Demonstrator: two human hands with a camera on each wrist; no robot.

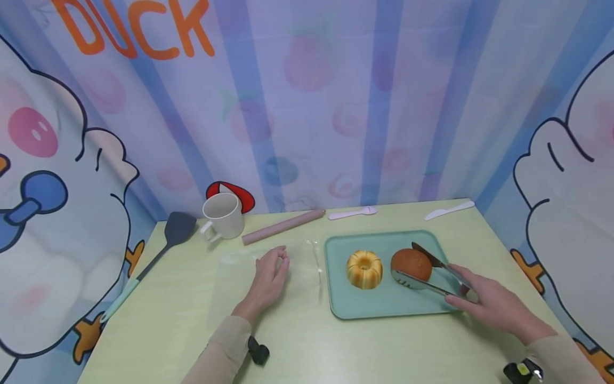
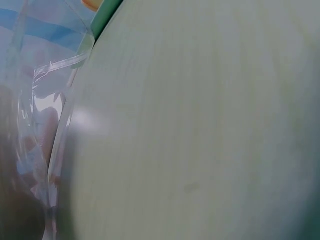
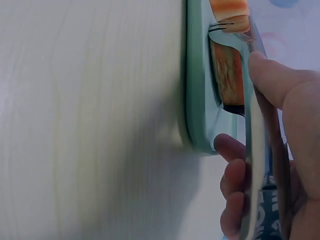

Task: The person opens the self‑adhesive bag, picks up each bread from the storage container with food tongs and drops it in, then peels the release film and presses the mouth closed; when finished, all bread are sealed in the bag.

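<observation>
My left hand (image 1: 266, 280) rests low over a clear plastic bag (image 1: 299, 266), its fingers bent; in the left wrist view a finger (image 2: 48, 132) shows through the crinkled film (image 2: 60, 65). The right hand (image 1: 496, 306) grips metal tongs (image 1: 431, 288), whose two tips lie on either side of a round brown bun (image 1: 411, 263). That bun sits on the right part of a green tray (image 1: 384, 308), beside a ridged yellow ring cake (image 1: 364, 269). Seen from the right wrist, my thumb presses one arm of the tongs (image 3: 256, 150), and the bun (image 3: 229, 75) lies between the tips.
A white mug (image 1: 224, 215), a pinkish rod (image 1: 283, 227), a lilac fork (image 1: 352, 213) and a lilac knife (image 1: 449, 210) lie along the table's back edge. On the left is a dark spatula (image 1: 179, 228) with a pale green handle. A printed curtain (image 1: 307, 106) hangs behind.
</observation>
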